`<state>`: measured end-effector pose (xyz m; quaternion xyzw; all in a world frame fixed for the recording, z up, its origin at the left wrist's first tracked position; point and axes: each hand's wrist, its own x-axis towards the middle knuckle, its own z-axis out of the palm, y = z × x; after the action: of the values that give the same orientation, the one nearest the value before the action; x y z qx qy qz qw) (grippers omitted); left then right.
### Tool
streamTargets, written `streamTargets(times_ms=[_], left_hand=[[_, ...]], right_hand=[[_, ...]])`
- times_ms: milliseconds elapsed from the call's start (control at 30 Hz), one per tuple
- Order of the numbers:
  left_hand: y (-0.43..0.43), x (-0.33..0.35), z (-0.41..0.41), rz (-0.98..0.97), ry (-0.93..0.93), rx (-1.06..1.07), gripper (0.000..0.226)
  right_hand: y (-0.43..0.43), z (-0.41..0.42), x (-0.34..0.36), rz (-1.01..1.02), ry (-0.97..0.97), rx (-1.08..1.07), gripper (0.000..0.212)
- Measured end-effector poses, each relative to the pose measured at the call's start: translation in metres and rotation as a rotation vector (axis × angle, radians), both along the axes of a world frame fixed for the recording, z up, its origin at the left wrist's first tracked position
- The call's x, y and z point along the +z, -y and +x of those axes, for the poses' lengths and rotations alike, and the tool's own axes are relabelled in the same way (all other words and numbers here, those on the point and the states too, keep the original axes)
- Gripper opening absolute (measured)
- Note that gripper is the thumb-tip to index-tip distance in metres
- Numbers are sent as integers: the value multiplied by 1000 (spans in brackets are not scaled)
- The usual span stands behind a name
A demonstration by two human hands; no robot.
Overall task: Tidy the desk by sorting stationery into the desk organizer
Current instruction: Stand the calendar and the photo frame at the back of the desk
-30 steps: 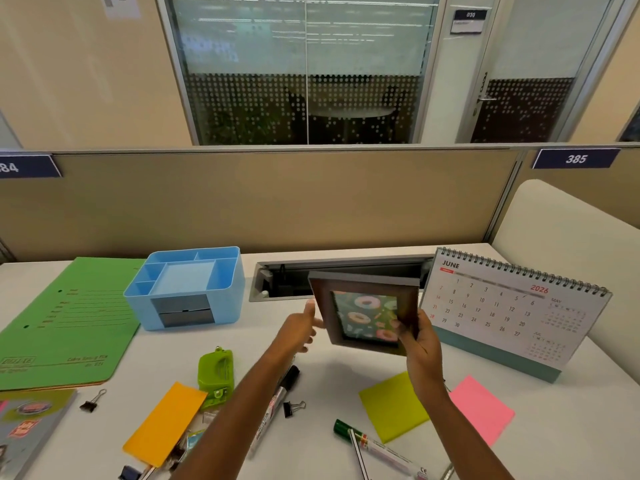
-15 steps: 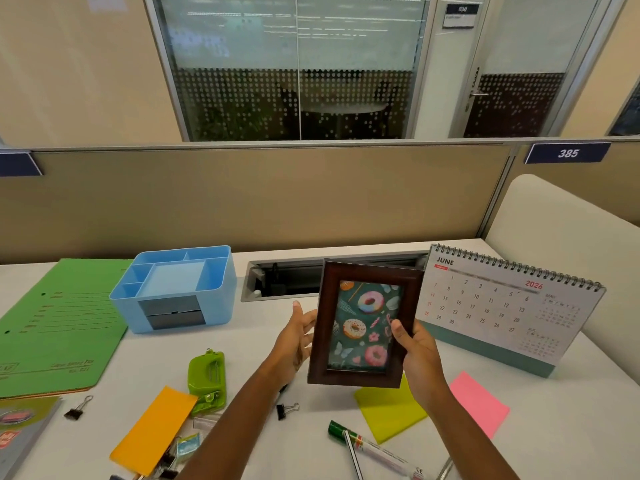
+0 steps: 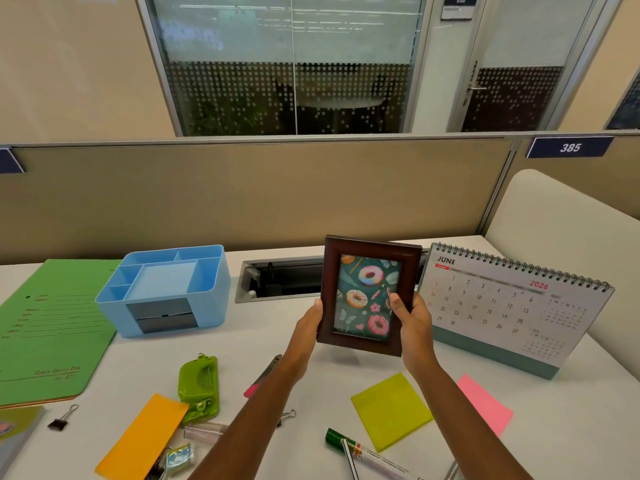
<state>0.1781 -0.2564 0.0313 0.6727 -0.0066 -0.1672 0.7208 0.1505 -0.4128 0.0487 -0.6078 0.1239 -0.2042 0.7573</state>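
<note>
Nearest, along the near edge of the worktop, lies loose stationery: a marker with a green cap, an orange pad, a yellow pad, a pink pad, and a clip toward the near left corner. A green punch sits just beyond the orange pad. All of it looks light. The marker is stiff and round, likely to roll, and is best pinched at mid-barrel. The pads are soft stacks, better lifted by their edges so that no sheets peel off. The clip is small and wants a fingertip pinch.

Over the middle of the worktop, both hands hold a frame upright and clear of the surface. The left hand grips its left rail and the right hand its right rail, thumb over the front. The fingers of each curl round behind, mostly hidden. The frame looks stiff, and its front may be glass, so a two-sided hold on the wood suits it. It is not stationery and probably belongs stood aside.

Farther on, the organizer stands toward the far edge, left of centre, and the sorting looks barely begun. A folder lies just beside it at the left edge. A calendar stands toward the far right corner, near the frame.
</note>
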Motion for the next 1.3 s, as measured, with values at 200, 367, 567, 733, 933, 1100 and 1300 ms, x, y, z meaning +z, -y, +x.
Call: streamTargets(times_ms=[200, 367, 567, 733, 933, 1100, 1300], left_hand=[[5, 12, 23, -126, -54, -6, 47], [13, 9, 36, -273, -93, 12, 55], [22, -2, 41, -294, -127, -17, 56], [27, -3, 45, -260, -135, -63, 60], [30, -5, 53, -256, -124, -93, 58], [31, -10, 55, -243, -93, -82, 48], [32, -21, 52, -107, -61, -72, 36]], right_hand=[[2, 11, -1, -20, -23, 66, 19], [3, 13, -11, 6, -11, 101, 17], [10, 17, -19, 8, -5, 79, 17], [14, 20, -26, 27, 1, 36, 18], [18, 28, -29, 10, -25, 27, 15], [18, 34, -33, -33, -61, 8, 21], [21, 37, -36, -83, -93, 8, 33]])
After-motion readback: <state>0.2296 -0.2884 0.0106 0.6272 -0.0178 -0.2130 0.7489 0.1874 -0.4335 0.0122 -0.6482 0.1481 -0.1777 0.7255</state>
